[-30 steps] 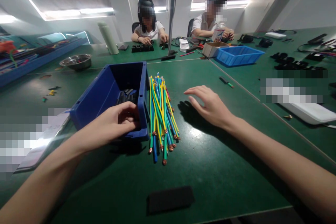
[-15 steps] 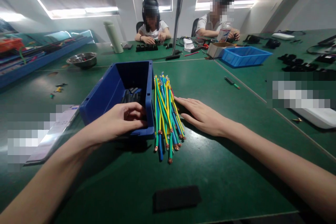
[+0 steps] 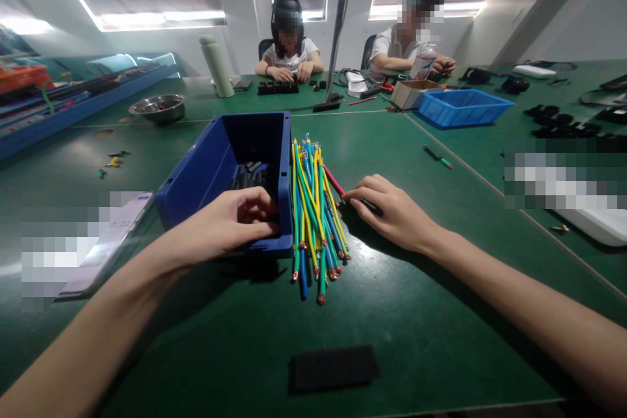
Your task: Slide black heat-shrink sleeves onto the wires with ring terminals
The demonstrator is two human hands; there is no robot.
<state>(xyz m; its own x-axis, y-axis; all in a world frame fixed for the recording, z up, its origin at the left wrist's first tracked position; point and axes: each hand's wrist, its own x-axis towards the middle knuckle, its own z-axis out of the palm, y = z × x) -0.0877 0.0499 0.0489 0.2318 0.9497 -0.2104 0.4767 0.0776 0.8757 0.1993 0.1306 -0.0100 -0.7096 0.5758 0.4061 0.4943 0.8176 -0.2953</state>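
My left hand (image 3: 245,219) reaches over the low front of a dark blue bin (image 3: 186,176), its fingers curled inside by the right wall. Whatever those fingers hold, if anything, is hidden. Short black tubes (image 3: 252,176) lie deeper in the bin. Against the bin's right side rests a bundle of cut wires (image 3: 313,209), green-yellow and blue, with bare copper ends. At the bundle's right edge, my right hand (image 3: 392,212) pinches the near end of a red wire (image 3: 334,181), whose far part runs in against the other wires.
A black block (image 3: 336,369) lies near the front edge. Leftward are a paper sheet (image 3: 110,241) and a steel bowl (image 3: 157,108). A light blue tray (image 3: 463,109) and an open carton (image 3: 411,95) stand further back. Two people (image 3: 291,52) sit working across the table.
My right hand, flat along the bundle before, has moved slightly right and bent its fingers onto the red wire, which now angles out from the bundle. The left hand stays in the bin.
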